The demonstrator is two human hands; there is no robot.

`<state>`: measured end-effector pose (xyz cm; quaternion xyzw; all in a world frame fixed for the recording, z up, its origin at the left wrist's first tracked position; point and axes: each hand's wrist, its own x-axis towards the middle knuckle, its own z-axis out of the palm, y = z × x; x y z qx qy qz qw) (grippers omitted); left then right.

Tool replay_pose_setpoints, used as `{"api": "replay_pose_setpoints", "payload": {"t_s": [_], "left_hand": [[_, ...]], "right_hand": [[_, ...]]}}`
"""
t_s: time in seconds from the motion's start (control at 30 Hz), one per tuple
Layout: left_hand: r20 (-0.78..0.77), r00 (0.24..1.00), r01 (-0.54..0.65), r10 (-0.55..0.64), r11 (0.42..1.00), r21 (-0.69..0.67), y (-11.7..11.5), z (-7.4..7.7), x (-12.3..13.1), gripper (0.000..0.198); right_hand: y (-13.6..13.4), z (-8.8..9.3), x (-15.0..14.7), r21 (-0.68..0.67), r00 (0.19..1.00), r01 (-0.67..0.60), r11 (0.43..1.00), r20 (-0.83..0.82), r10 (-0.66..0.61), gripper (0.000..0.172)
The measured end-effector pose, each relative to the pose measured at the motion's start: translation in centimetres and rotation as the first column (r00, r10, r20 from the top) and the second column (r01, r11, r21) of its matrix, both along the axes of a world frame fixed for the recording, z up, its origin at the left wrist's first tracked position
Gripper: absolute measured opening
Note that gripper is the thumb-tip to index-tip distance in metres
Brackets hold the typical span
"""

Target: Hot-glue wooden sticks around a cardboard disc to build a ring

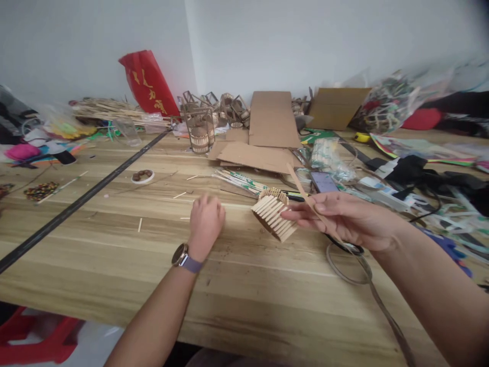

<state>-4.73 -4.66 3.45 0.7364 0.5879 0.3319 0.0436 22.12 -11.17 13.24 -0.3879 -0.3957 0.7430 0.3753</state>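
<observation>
My right hand (344,216) pinches a thin, light-brown strip (299,184) between thumb and fingers. Its fingertips also reach the edge of a small curved band of short wooden sticks (272,214), tilted above the table. Behind that band sits a second ring of short sticks (275,194). A brown cord (382,300) loops below my right hand and trails towards the near edge. To the left, my left hand (208,219) is closed with its knuckles up at the tabletop; what its fingers hold, if anything, is hidden. A watch (180,255) is on that wrist.
Flattened cardboard (255,155) lies ahead, with small stick baskets (200,135) behind it. A phone (323,182), plastic bags and black cloth crowd the right. Left are a small white dish (142,177), loose sticks and a black strip (95,188) across the wooden table (114,270).
</observation>
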Motion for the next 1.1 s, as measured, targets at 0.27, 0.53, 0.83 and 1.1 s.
{"api": "replay_pose_setpoints", "payload": {"t_s": [0.27,0.53,0.83,1.1], "left_hand": [[0.953,0.288,0.781,-0.099,0.601,-0.173,-3.4,1.2,3.0,0.095],[0.982,0.042,0.816,0.185,0.561,-0.141,-4.9,1.0,4.6,0.072],[0.967,-0.122,0.783,0.225,0.62,-0.045,-3.9,0.7,4.1,0.06],[0.968,-0.112,0.763,0.224,0.643,-0.061,-4.0,0.0,4.2,0.069]], "right_hand": [[0.2,-0.2,-1.0,0.042,0.999,-0.034,0.999,0.021,0.033,0.023],[-0.8,-0.4,-2.9,0.055,0.996,0.069,0.996,0.051,-0.071,0.022],[-2.4,-3.6,-2.5,-0.023,0.997,0.03,0.999,0.069,-0.029,0.029],[-2.4,-5.2,-4.1,0.102,0.907,0.008,0.995,0.418,-0.05,0.037]]}}
